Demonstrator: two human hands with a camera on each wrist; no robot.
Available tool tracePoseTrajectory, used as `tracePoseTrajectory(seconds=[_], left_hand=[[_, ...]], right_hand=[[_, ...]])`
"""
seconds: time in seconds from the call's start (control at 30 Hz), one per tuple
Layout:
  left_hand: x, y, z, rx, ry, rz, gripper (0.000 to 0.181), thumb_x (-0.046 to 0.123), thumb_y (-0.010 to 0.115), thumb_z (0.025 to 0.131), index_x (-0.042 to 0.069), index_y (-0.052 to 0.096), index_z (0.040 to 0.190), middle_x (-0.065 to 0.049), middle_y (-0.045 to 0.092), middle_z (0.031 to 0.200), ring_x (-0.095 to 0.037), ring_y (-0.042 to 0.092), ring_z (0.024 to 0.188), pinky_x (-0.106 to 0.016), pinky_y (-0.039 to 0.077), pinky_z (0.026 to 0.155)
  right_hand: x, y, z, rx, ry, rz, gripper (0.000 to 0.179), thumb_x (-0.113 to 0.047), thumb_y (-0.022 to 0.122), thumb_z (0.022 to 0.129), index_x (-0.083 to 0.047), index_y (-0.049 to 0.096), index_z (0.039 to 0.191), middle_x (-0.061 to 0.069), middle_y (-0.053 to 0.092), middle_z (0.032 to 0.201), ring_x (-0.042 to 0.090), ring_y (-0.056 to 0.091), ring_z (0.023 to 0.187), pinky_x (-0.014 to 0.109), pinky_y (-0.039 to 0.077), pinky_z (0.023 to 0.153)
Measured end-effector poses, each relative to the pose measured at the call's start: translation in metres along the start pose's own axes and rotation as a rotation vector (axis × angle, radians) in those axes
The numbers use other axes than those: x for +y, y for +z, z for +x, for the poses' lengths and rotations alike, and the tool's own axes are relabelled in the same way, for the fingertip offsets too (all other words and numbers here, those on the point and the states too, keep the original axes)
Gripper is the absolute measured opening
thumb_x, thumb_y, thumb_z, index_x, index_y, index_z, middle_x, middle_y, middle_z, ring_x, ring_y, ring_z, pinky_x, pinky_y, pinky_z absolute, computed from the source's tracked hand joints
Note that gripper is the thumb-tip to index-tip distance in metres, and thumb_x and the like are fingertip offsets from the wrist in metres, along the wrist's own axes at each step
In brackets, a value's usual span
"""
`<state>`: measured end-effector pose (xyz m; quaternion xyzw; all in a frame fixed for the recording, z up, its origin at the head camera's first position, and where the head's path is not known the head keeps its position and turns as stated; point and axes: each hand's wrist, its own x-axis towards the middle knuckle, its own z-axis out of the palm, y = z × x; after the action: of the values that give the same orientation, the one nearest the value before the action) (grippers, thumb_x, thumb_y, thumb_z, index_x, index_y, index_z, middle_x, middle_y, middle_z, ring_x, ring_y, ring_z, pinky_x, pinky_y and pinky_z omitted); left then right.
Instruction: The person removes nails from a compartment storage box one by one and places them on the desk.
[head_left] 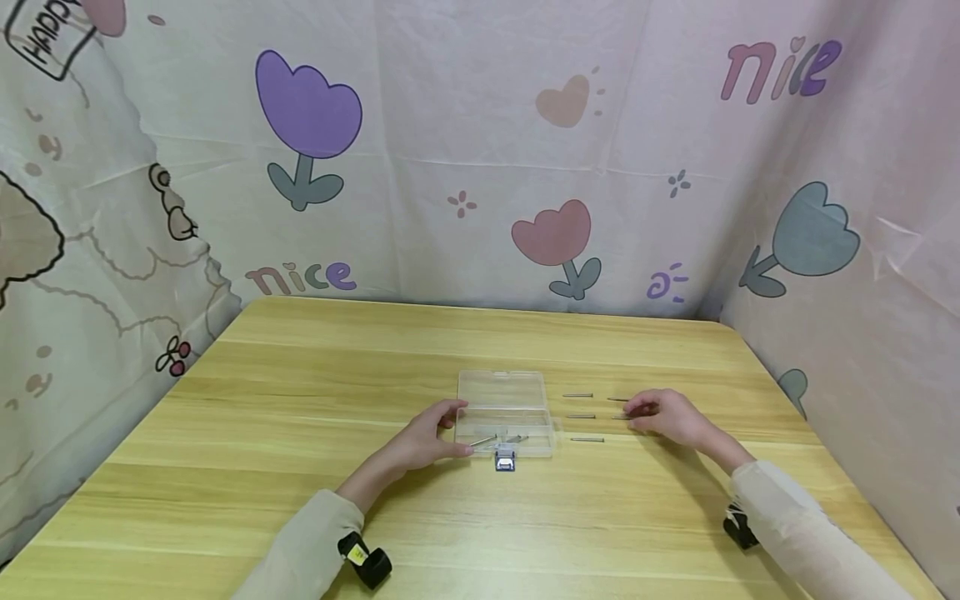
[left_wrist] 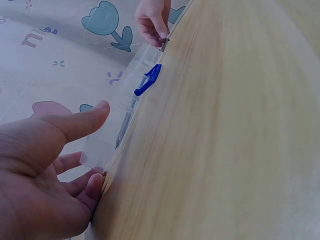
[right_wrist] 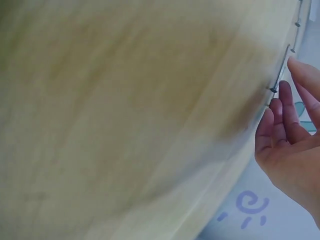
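A clear plastic box (head_left: pixel 501 389) lies on the table with its lid open toward the back and a blue-edged latch (head_left: pixel 506 460) at the front. Several metal nails (head_left: pixel 483 441) rest inside it. My left hand (head_left: pixel 424 435) holds the box's left end, thumb at the front corner and fingers farther back; in the left wrist view its fingers curl against the end wall. To the right of the box, my right hand (head_left: pixel 667 416) pinches a nail (head_left: pixel 622 417) between thumb and fingertips, low over the table. The same nail (right_wrist: pixel 280 70) shows at the fingertips in the right wrist view.
Three loose nails (head_left: pixel 587 439) lie in a column between the box and my right hand. Another nail (head_left: pixel 618 399) lies just behind the right fingertips. The wooden table (head_left: pixel 300 375) ends at a patterned cloth (head_left: pixel 450 125) at the back and sides.
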<state>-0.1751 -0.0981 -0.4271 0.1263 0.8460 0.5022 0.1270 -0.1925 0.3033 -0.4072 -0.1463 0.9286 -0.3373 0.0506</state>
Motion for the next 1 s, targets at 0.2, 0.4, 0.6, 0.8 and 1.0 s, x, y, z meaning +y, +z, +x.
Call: tracePoseTrajectory(seconds=[0.2,0.4,0.6,0.8,1.0], left_hand=[[0.000,0.000,0.000,0.000,0.003,0.004,0.070,0.014,0.082,0.077,0.005,0.049,0.138,-0.009,0.053,0.126,-0.027,0.048,0.113,-0.046,0.039,0.097],[-0.001,0.000,0.000,0.001,0.004,0.006,0.070,0.014,0.082,0.077,0.005,0.049,0.138,-0.008,0.054,0.126,-0.027,0.048,0.113,-0.046,0.039,0.096],[-0.001,0.000,0.000,0.003,0.003,0.008,0.070,0.014,0.082,0.077,0.005,0.049,0.138,-0.008,0.054,0.126,-0.027,0.048,0.113,-0.047,0.039,0.096],[-0.001,-0.001,-0.001,0.004,0.006,0.007,0.070,0.014,0.082,0.077,0.004,0.049,0.138,-0.009,0.054,0.126,-0.028,0.048,0.113,-0.047,0.039,0.096],[-0.002,0.000,0.000,-0.005,0.010,0.004,0.071,0.015,0.082,0.077,0.004,0.048,0.139,-0.009,0.053,0.126,-0.028,0.048,0.113,-0.047,0.039,0.096]], right_hand=[[-0.010,-0.004,0.000,0.052,-0.035,-0.036,0.018,-0.007,0.073,0.084,0.000,0.071,0.101,0.009,0.067,0.097,0.025,0.059,0.091,0.043,0.047,0.080],[-0.028,-0.003,0.006,0.051,-0.091,-0.061,0.017,-0.007,0.071,0.087,0.000,0.072,0.102,0.007,0.067,0.096,0.024,0.058,0.090,0.040,0.049,0.077],[-0.048,0.009,0.023,0.033,-0.178,-0.060,0.015,-0.005,0.070,0.086,0.000,0.072,0.101,0.009,0.067,0.098,0.027,0.058,0.092,0.042,0.050,0.079],[-0.072,0.027,0.044,-0.031,-0.236,-0.038,0.014,-0.005,0.070,0.087,-0.001,0.072,0.100,0.010,0.067,0.101,0.029,0.060,0.097,0.044,0.051,0.081],[-0.095,0.046,0.059,-0.108,-0.313,-0.035,0.014,-0.007,0.070,0.087,-0.001,0.073,0.100,0.010,0.067,0.104,0.029,0.060,0.101,0.044,0.050,0.085]])
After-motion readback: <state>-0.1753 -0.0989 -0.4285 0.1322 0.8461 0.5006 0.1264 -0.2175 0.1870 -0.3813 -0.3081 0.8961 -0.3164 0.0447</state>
